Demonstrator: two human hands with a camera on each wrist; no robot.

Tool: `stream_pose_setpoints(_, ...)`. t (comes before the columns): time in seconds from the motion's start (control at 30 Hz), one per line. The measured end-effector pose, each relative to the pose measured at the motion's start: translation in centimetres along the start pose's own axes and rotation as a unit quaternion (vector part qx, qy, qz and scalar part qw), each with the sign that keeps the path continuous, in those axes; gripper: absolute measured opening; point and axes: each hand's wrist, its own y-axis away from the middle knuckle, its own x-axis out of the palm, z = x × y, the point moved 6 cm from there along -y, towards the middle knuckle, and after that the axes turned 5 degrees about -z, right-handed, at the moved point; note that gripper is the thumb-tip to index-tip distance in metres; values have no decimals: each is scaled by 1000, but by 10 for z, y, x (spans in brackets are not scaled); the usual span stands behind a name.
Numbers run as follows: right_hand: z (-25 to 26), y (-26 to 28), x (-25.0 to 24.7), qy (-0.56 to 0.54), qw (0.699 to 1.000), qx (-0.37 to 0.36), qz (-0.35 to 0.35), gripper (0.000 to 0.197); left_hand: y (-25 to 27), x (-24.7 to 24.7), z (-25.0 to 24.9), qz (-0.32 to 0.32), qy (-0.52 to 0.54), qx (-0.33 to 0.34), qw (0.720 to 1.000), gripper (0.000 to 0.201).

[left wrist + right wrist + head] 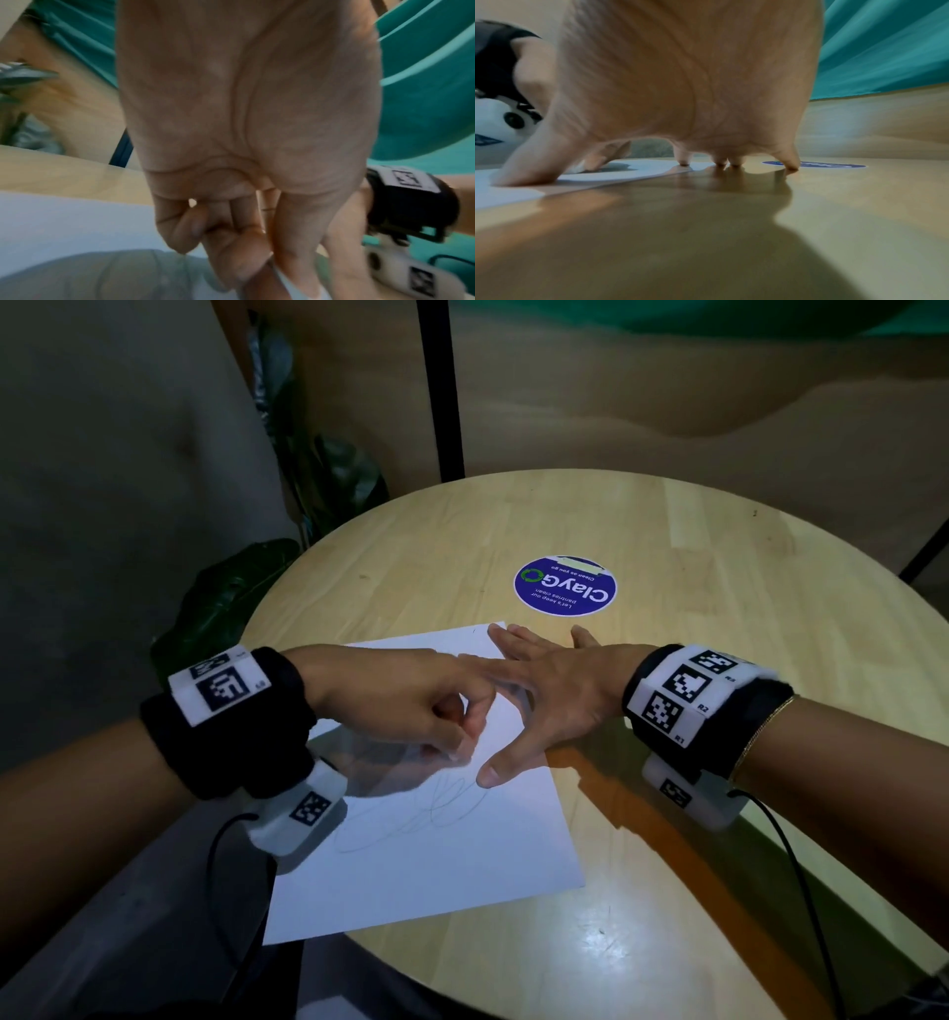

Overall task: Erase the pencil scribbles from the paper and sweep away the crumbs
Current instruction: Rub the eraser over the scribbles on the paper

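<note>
- My left hand (411, 701) has its fingers curled and pinches a small white eraser (290, 284) over the paper (421, 865); only a sliver of the eraser shows in the left wrist view.
- My right hand (554, 690) is spread flat, fingers straight, its thumb pressing on the paper just above the scribbles (426, 814) and its fingertips (684, 162) down near the sheet's far right corner, some on the bare table (719, 891).
- I count one sheet, with one tangle of faint pencil loops near its middle, just below my left hand.
- The sheet's near left corner hangs past the round table's edge; its right edge lies well inside the tabletop.
- Open wood lies to the right and toward me from the sheet.
- One round blue sticker (565, 585) sits beyond the sheet's far edge, near my right fingertips.
- I cannot make out any crumbs.
</note>
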Motion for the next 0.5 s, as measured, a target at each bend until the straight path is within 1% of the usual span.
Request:
stream_pose_setpoints(0.03, 0, 0, 0, 0, 1000, 0, 0, 132, -1, -3, 3, -6, -6, -7, 1000, 8)
stream_pose_setpoints(0.07, 0, -1, 0, -3, 1000, 2, 1, 132, -3, -10, 8, -36, -28, -15, 999, 7)
stream_pose_setpoints(0.13, -1, -1, -1, -4, 1000, 5, 0, 133, -5, -23, 17, -117, -64, -32, 991, 6)
stream_pose_setpoints(0.17, -1, -1, -1, -4, 1000, 5, 0, 133, -5, -24, 18, -129, -56, -36, 989, 5)
stream_pose_setpoints(0.2, -2, -1, -1, -5, 1000, 5, 0, 133, -5, -20, 17, -119, -44, -31, 991, 4)
stream_pose_setpoints(0.23, -2, -1, -1, -7, 1000, 4, 0, 133, -5, -14, 13, -93, -29, -23, 995, 4)
stream_pose_setpoints(0.3, -2, 0, -1, -6, 1000, 6, -1, 133, -2, -3, 7, -31, 14, -26, 999, 3)
stream_pose_setpoints(0.33, -2, 0, -2, -6, 1000, 6, -2, 133, -2, -4, 9, -31, 19, -29, 999, 3)
stream_pose_setpoints(0.43, 1, 2, -4, -3, 1000, 5, -6, 131, -4, -22, 19, -131, -18, -41, 990, 7)
stream_pose_setpoints(0.47, 2, 2, -4, -2, 1000, 5, -6, 131, -4, -21, 19, -135, -15, -41, 990, 7)
stream_pose_setpoints(0.5, 2, 3, -4, -5, 1000, 6, -6, 131, -4, -16, 15, -115, -5, -32, 993, 6)
